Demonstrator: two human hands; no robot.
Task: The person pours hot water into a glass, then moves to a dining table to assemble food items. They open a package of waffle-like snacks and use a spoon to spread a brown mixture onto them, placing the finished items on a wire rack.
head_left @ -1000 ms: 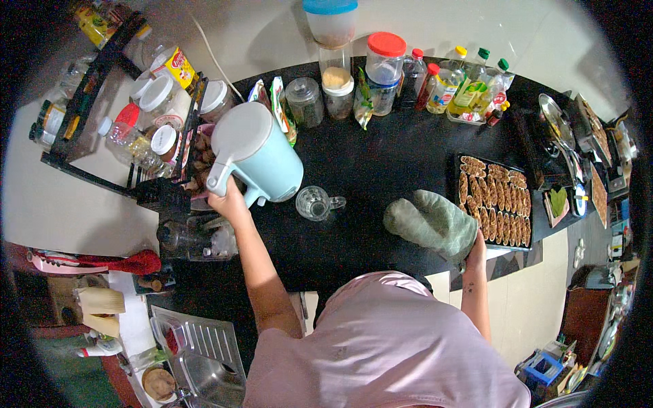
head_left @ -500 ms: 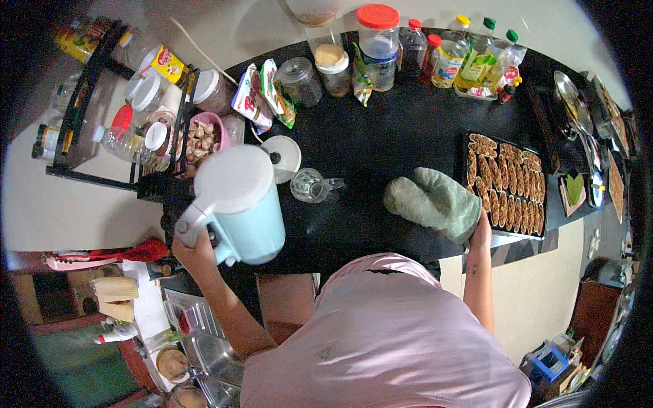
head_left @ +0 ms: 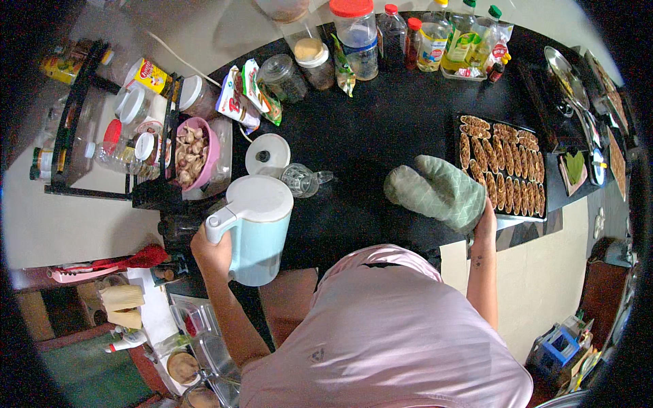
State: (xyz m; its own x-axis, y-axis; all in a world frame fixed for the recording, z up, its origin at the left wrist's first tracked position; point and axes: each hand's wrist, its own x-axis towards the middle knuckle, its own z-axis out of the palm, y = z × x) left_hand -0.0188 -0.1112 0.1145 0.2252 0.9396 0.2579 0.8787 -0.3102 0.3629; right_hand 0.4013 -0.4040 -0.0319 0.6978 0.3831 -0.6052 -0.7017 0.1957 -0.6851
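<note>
My left hand [head_left: 213, 251] is closed around the handle of a light-blue electric kettle [head_left: 257, 241] with a white lid. The kettle is upright near the counter's front edge, partly in front of a clear glass mug [head_left: 298, 179]. Behind it lies its round white power base [head_left: 275, 145] with a dark centre. On the other side, my right hand [head_left: 486, 220] grips a green oven mitt [head_left: 435, 194] at its cuff; the mitt points left and covers the fingers. Just beyond that hand is a dark baking tray [head_left: 460, 170] with rows of filled oval pastries [head_left: 511, 198].
Jars and oil bottles [head_left: 462, 44] line the back of the black counter [head_left: 367, 129]. To the left stand a black rack [head_left: 71, 129] of containers and a pink bowl [head_left: 212, 153] of garlic. A sink [head_left: 212, 350] is at lower left, pan lids [head_left: 564, 71] at far right.
My left hand has lowered the kettle and brought it closer to me, so the pink bowl shows more fully. My right hand keeps the oven mitt in nearly the same spot.
</note>
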